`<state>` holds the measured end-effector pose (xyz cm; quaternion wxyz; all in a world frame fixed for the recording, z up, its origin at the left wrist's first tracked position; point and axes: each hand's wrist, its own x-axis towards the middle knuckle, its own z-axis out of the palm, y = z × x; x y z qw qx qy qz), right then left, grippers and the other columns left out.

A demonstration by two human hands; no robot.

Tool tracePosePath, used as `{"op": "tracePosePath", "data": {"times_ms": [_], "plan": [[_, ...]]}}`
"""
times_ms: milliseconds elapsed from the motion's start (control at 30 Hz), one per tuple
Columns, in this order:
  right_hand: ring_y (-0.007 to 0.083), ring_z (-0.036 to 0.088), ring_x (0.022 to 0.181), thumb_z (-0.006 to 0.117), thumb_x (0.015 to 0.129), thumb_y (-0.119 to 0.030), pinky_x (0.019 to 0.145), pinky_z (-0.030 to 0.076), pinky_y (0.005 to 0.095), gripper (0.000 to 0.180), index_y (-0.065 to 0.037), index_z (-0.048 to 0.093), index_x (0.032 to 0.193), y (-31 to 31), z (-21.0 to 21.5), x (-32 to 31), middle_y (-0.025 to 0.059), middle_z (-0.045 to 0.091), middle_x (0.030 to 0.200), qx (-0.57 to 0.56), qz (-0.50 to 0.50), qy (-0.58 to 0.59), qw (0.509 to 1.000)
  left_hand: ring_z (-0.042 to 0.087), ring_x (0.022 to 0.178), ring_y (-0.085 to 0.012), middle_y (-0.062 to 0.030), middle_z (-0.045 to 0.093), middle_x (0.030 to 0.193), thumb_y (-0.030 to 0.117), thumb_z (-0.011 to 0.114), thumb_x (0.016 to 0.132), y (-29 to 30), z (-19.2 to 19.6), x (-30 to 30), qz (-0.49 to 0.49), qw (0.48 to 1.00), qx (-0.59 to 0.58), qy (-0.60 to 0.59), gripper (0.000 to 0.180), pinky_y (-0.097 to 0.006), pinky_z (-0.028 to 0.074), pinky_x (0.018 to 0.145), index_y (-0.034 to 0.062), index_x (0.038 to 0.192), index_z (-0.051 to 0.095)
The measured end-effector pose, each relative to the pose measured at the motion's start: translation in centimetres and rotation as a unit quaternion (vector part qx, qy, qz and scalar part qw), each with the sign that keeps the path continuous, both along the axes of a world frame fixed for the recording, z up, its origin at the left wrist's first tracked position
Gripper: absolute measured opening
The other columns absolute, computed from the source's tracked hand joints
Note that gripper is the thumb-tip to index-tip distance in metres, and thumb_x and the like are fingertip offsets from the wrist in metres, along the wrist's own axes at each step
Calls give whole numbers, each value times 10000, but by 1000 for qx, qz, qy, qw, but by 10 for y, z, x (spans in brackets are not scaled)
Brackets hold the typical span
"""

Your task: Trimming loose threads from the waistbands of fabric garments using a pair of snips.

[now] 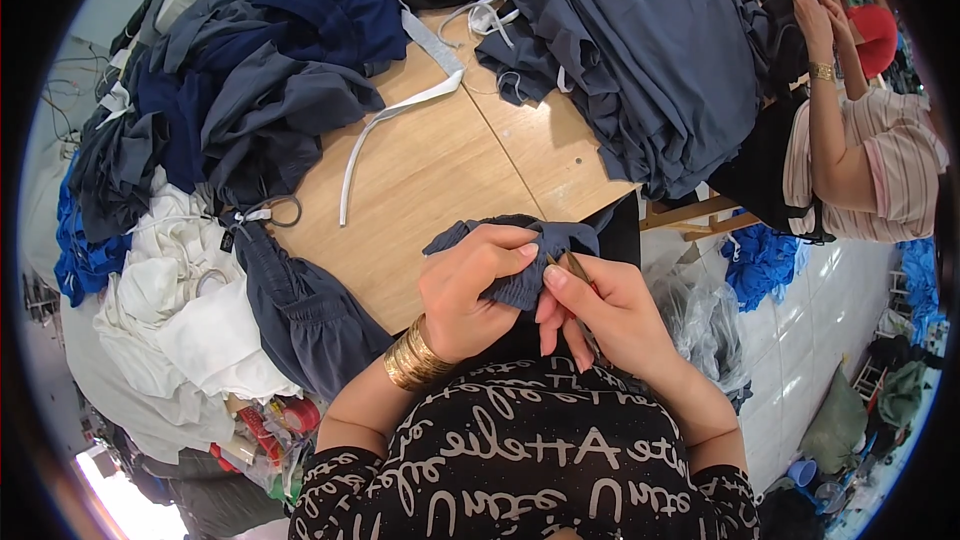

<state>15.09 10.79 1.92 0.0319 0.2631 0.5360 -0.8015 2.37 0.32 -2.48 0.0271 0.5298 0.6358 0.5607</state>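
Observation:
My left hand (470, 285) grips a bunched piece of grey-blue fabric (520, 250) just above my chest, at the near edge of a wooden table (420, 180). A gold bangle circles that wrist. My right hand (600, 310) pinches a small metal snipping tool (572, 265), its tip touching the fabric right beside my left thumb. The fabric's lower part is hidden behind both hands.
Heaps of dark blue, grey and white garments (210, 120) cover the table's left side, and a large grey-blue pile (640, 50) lies at the back right. A white drawstring (385, 125) crosses the tabletop. Another person (860, 130) in a striped top works at the right.

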Motion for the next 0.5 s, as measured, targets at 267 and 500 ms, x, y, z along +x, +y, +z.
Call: {"op": "tracePosePath", "data": {"times_ms": [267,500], "plan": [[62,423,344,416,960,-271,335,315,176,346,0,529,776,0,-2,-1,70,562,575,-27,-14,11,999,638,696,-244,-163,647,844,-43,690,690,1,1,1,9,1000,-5,4,204,-276,490,603,18,820,544],[97,442,350,366,973,-241,345,349,188,333,15,489,801,-7,-10,2,112,551,592,-43,-106,74,991,631,680,-253,-127,642,833,-61,684,630,6,1,2,20,1000,14,-17,225,-271,486,567,21,806,569]]}}
